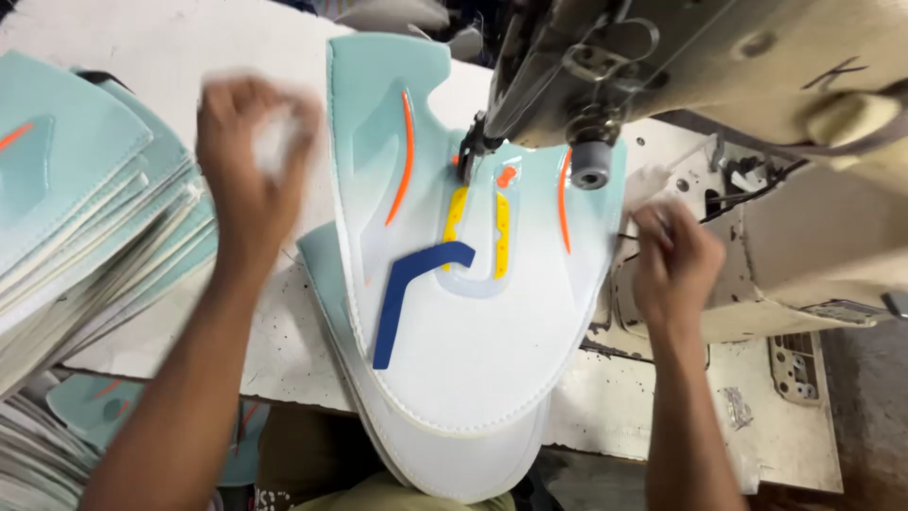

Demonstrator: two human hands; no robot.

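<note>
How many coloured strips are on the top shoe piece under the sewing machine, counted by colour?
On the top shoe piece, by the sewing machine:
Orange strips: 2
Yellow strips: 2
Dark blue strip: 1
Total: 5

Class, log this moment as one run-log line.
left hand: raised, blurred, over table | right hand: at shoe upper's right edge | sewing machine: above upper
</note>
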